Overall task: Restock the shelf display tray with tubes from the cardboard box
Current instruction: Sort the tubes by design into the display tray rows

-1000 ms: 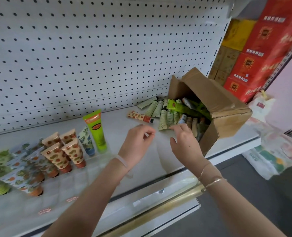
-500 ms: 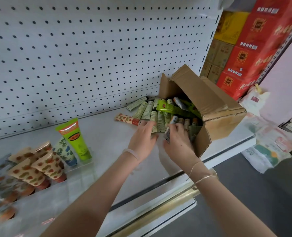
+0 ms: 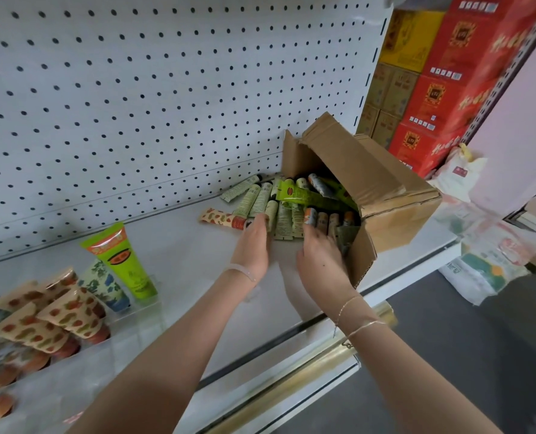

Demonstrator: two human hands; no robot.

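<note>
Cardboard box (image 3: 385, 198) is lying on its side at the right end of the shelf (image 3: 179, 245), w/ tubes (image 3: 287, 216) spilling from its mouth: mostly slim, pale green w/ small print, plus a lime tube (image 3: 294, 195) lying across them. A cream fruit-print tube (image 3: 221, 218) is lying just left of the pile. Left hand (image 3: 252, 245) is touching the pile's edge, fingers straight & pressed together. Right hand (image 3: 320, 258) is reaching in at the box mouth, fingers curled, tips hidden, so can't tell if pinching anything. Display tray (image 3: 141, 327), far left, is holding upright tubes.
</note>
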